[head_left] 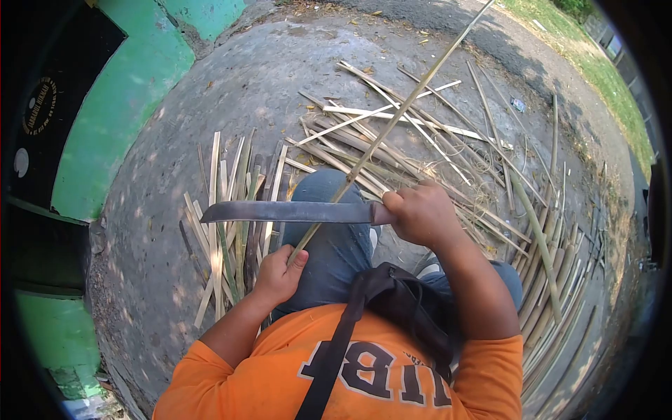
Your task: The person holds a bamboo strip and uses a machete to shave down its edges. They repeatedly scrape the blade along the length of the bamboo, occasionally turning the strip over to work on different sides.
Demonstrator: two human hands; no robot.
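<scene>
My right hand (421, 213) is closed around the handle of a machete (294, 212), whose long dark blade points left across my lap. My left hand (278, 274) grips the lower end of a long, thin bamboo strip (381, 136), which slants up and away to the right past the top edge. The blade crosses over the strip in this view, just beyond my left hand. Under both lies my knee in blue jeans (322, 259).
Split bamboo pieces (392, 140) lie in a loose pile ahead, with another bundle (227, 210) to the left. Long bamboo poles (553, 280) are stacked at right. A green wall (119, 119) stands at left. A black bag (413, 301) hangs across my lap.
</scene>
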